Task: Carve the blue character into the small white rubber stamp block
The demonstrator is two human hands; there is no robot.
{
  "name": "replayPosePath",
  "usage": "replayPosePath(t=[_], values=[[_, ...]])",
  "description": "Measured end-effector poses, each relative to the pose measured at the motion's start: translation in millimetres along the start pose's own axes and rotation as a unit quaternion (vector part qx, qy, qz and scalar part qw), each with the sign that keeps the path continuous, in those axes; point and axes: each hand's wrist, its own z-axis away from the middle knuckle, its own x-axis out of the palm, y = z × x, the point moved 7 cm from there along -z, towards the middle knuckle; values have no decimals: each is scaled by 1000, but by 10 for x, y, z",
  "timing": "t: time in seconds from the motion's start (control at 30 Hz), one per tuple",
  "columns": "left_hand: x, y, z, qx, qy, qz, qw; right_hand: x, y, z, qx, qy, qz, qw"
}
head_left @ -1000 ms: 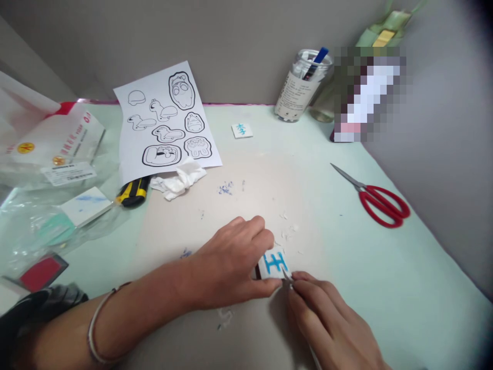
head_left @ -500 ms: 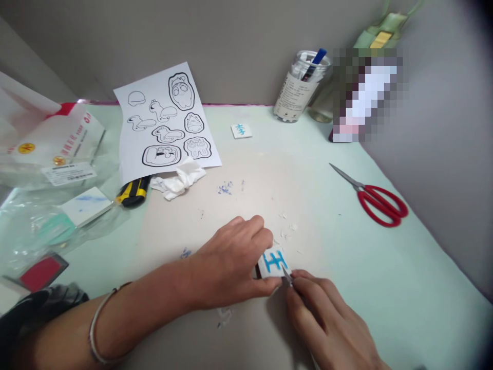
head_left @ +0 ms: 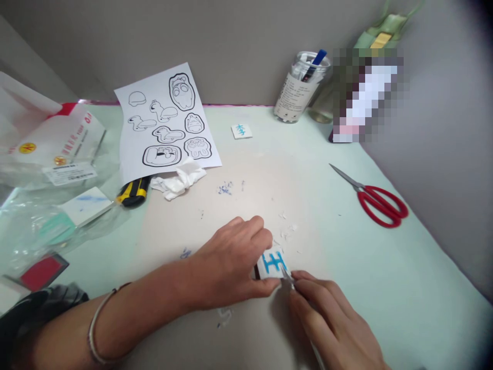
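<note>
Probably light and rubbery, the block (head_left: 268,269) wants holding by its edges; the left hand (head_left: 234,262) clamps it; the right hand (head_left: 333,318) grips a knife (head_left: 286,276).

The block (head_left: 272,264) is finished smooth and matt; the knife (head_left: 286,277) at its edge is tipped in metal. Left of the block, glossy plastic is seen in the clear bag (head_left: 23,223).

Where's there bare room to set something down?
Right of the right hand, below the red scissors; also between the lettered tile, jar and scissors. Crowded: far left, with bags and red pad, and around the left hand and white block, where shavings lie.
</note>
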Motion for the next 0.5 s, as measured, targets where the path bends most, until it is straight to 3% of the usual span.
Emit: replayPosePath(t=[0.2,0.4,0.5], values=[[-9,-7,8,4,8,-7,1000,-24,223,82,156,43,-66,985],[-62,5,10,31,28,35,998,-149,304,57,229,127,-127,957],[-89,23,17,55,45,51,996,-218,336,37,255,139,-142,946]])
